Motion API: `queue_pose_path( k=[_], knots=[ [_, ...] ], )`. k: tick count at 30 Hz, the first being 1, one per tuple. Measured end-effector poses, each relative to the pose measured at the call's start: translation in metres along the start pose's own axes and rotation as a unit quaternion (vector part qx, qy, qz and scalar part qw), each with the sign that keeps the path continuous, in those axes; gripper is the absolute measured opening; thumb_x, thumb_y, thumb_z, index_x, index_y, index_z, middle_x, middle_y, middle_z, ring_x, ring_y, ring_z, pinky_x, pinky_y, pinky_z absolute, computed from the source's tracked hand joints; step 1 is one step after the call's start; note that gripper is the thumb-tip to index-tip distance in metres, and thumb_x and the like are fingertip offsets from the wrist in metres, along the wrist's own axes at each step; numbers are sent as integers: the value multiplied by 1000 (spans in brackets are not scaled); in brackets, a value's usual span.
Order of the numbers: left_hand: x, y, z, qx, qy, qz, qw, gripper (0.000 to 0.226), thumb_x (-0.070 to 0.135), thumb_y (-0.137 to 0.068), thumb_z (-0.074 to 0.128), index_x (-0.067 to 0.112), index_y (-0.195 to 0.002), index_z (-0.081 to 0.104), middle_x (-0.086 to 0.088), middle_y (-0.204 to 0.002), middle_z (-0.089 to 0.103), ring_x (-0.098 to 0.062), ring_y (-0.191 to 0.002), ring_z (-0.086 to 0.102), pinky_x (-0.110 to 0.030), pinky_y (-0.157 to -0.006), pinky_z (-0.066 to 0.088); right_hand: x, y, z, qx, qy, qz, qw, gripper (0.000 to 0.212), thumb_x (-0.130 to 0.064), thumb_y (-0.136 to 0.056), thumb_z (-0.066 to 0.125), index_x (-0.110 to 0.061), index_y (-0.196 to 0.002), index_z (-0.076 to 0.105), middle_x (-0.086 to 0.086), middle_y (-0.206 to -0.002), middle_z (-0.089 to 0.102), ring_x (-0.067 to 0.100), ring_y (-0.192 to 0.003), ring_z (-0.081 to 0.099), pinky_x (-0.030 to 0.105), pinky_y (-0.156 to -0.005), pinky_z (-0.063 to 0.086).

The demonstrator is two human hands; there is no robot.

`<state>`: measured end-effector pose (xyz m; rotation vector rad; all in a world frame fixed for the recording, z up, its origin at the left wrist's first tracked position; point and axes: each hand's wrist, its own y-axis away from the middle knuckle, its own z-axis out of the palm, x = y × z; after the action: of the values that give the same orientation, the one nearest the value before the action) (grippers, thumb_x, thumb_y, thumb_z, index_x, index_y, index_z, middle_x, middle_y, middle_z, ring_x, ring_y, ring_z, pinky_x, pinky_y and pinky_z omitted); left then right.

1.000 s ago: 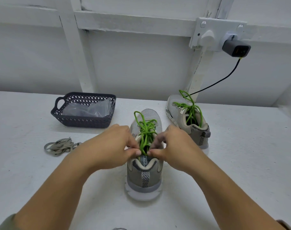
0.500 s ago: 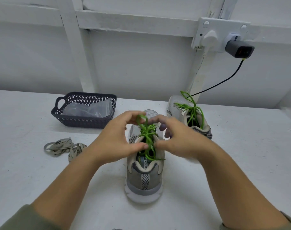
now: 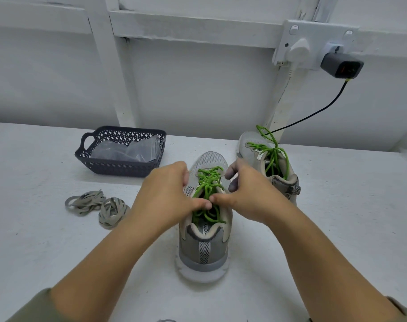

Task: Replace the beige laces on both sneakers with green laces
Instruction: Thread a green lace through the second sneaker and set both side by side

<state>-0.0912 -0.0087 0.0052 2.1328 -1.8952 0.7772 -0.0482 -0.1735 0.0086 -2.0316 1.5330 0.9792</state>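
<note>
The thumbs of the left hand point(image 3: 167, 196) and the right hand point(image 3: 249, 194) meet tip to tip on the green lace point(image 3: 208, 182) over the mouth of the near sneaker point(image 3: 203, 249). The other fingers curl narrowly over the eyelet rows and seem to pinch the lace, though the strands under them are hidden. Loose loops of lace lie slack inside the sneaker's mouth.

The risk, as I judge it, sits there. A pull on the wrong strand could undo the knot or drag an end back through an eyelet, and an uneven pull could leave one end short. The sneaker stands free on the table point(image 3: 337, 228), so a hard tug could tip or slide it.

Behind and right of it, the far sneaker point(image 3: 249, 145) already carries green lacing with loose loops. Left of the near sneaker lie the beige laces point(image 3: 98, 205), and behind-left sits a dark basket point(image 3: 121, 168), both apart from the hands.
</note>
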Motion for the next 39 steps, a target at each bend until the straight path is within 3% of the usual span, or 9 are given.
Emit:
queue_pose_path(
  k=[4, 6, 10, 14, 18, 20, 26, 33, 39],
  knots=[
    [1, -5, 11, -65, -35, -63, 995, 58, 57, -55, 82, 25, -74, 38, 8, -75, 51, -11, -70, 48, -27, -51, 28, -9, 5, -6, -92, 80, 47, 991, 50, -36, -73, 77, -25, -105, 41, 5, -94, 61, 25, -83, 65, 39, -69, 54],
    [3, -6, 18, -80, -45, -74, 993, 49, 50, -57, 80, 24, -75, 43, 6, -76, 54, -17, -75, 52, -29, -52, 30, -12, 6, -3, -126, 104, 63, 985, 55, -29, -73, 75, -24, -109, 34, 9, -91, 62, 26, -73, 64, 40, -64, 53],
    [5, -9, 26, -76, -65, -87, 991, 33, 39, -64, 72, 21, -72, 45, 2, -77, 56, -24, -78, 55, -29, -56, 34, -18, 2, 14, -79, 166, 94, 978, 59, -20, -75, 73, -15, -113, 29, 7, -90, 53, 22, -75, 54, 28, -47, 34],
    [2, -8, 26, -87, -55, -55, 993, 33, 36, -67, 72, 21, -69, 42, 2, -72, 54, -22, -71, 50, -30, -53, 31, -18, -3, 26, -33, 196, 98, 975, 57, -19, -79, 70, -10, -119, 30, 13, -112, 55, 30, -99, 56, 32, -62, 38],
    [-12, -6, 3, -201, 135, -79, 967, 33, 30, -70, 82, 19, -83, 54, 4, -72, 59, -13, -60, 55, -31, -56, 49, -15, 7, 3, -117, 129, 93, 980, 52, -30, -81, 70, -17, -114, 32, 8, -101, 63, 22, -70, 69, 25, -52, 48],
    [-17, -3, -4, -203, 181, -94, 958, 29, 26, -71, 82, 21, -86, 58, 2, -77, 63, -14, -60, 61, -39, -62, 58, -12, 13, -7, -130, 49, 101, 985, 39, -32, -82, 66, -22, -107, 38, 4, -95, 64, 18, -61, 71, 27, -59, 54],
    [-10, 4, 18, -58, 8, -70, 996, 35, 37, -64, 80, 22, -73, 50, 8, -71, 58, -7, -68, 53, -25, -52, 34, 1, 15, 23, 16, 98, 52, 994, 35, -31, -79, 65, -22, -97, 36, 2, -85, 55, 16, -70, 49, 31, -53, 34],
    [4, -10, 24, -116, -136, -118, 977, 31, 41, -69, 67, 17, -69, 47, 1, -68, 47, -23, -69, 50, -25, -48, 29, -1, 10, 23, 28, 118, 31, 992, 33, -29, -76, 65, -21, -94, 38, 2, -85, 54, 19, -72, 47, 27, -47, 27],
    [23, -14, 33, -136, -201, -129, 962, 24, 34, -78, 62, 20, -90, 45, -1, -88, 49, -24, -90, 55, -28, -66, 40, -2, 6, 23, 14, 134, 39, 990, 27, -22, -77, 61, -23, -80, 34, -2, -76, 46, 13, -63, 40, 27, -47, 24]
  ],
)
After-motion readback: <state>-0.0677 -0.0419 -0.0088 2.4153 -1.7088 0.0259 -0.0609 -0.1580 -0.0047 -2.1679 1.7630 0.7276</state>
